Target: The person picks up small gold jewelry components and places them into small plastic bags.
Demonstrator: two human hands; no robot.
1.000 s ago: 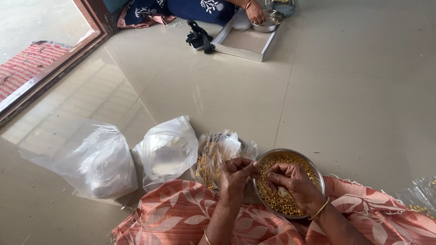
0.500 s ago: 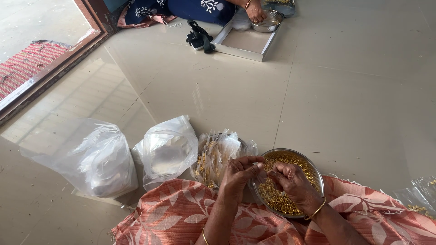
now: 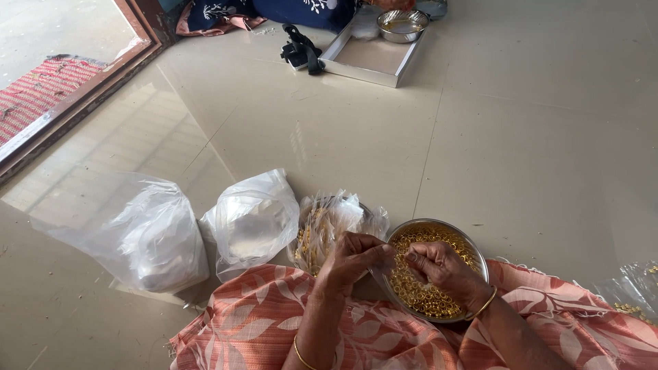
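Note:
A round steel bowl [image 3: 473, 248] full of small golden rings rests on my lap, on orange floral cloth. My left hand [image 3: 353, 260] hovers at the bowl's left rim with its fingertips pinched together on something tiny, likely a ring. My right hand [image 3: 439, 266] is over the rings, fingers curled and pinched toward the left hand. The two sets of fingertips nearly meet. What sits between them is too small to make out. Both wrists carry thin gold bangles.
A clear bag of golden pieces [image 3: 329, 223] lies left of the bowl, then two white-filled plastic bags [image 3: 250, 219] [image 3: 147, 236]. Far across the tiled floor sit a shallow tray [image 3: 370, 58], a steel bowl [image 3: 403, 24], a black object [image 3: 300, 51] and another person's clothing. A doorway [image 3: 89, 89] is at left.
My hands have drawn closer together at the bowl's left rim, and the view has shifted slightly. The bags and bowl stay put.

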